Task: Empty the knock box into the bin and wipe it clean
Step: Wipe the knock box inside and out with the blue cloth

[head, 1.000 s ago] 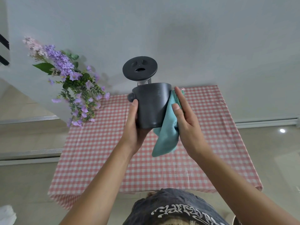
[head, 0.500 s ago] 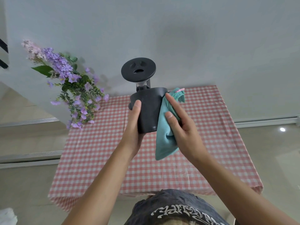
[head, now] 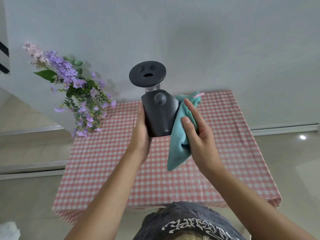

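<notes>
Knock box (head: 160,115): left hand (head: 141,129) is gripping its left side, steadying it; right hand (head: 197,134), fingers flat, is pressing teal cloth (head: 180,135) against its right wall, wiping.

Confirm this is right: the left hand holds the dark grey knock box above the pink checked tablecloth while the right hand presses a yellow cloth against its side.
One detail is wrong: the cloth is teal, not yellow. The head view shows the left hand holding the dark grey knock box above the pink checked tablecloth while the right hand presses the teal cloth against its side.
</notes>
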A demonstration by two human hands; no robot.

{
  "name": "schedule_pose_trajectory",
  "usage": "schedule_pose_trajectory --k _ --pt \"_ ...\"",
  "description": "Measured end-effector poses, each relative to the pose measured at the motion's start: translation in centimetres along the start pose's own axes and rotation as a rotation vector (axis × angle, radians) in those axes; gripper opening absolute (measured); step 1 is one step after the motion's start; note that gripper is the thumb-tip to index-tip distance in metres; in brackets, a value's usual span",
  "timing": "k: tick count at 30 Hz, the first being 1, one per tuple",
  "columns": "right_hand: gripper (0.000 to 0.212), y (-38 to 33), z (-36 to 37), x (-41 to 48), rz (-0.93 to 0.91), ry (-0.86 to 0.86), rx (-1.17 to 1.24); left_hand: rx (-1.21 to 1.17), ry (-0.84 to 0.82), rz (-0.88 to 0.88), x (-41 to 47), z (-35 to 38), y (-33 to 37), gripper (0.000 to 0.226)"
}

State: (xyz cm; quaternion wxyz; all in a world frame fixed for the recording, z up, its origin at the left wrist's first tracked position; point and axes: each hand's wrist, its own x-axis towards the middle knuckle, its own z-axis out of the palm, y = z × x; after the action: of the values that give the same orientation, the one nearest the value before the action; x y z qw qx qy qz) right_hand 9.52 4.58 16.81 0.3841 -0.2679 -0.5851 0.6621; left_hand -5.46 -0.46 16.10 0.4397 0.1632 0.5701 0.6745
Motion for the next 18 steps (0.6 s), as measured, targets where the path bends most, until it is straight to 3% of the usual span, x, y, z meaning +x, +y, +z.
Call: schedule_pose_trajectory --k 2,5,12,18 --pt "0.046 0.1 0.1 0.0 -0.062 -0.006 -0.107 0.079 -0.014 0.105 -0.5 0.6 -0.1 0.067" --pt "0.048 0.3 0.4 0.1 -0.072 -0.01 -0.066 0.139 0.042 0.23 -0.6 0.8 -0.5 0.071" --pt "0.036 0.0 1.0 -0.2 0.226 0.03 0.358 -0.039 -0.129 0.127 -1.0 0.5 -0.3 0.069" --pt "0.031 -0.2 -0.8 0.9 0.325 0.04 0.378 0.139 -0.111 0.264 0.0 0.1 -0.4 0.074"
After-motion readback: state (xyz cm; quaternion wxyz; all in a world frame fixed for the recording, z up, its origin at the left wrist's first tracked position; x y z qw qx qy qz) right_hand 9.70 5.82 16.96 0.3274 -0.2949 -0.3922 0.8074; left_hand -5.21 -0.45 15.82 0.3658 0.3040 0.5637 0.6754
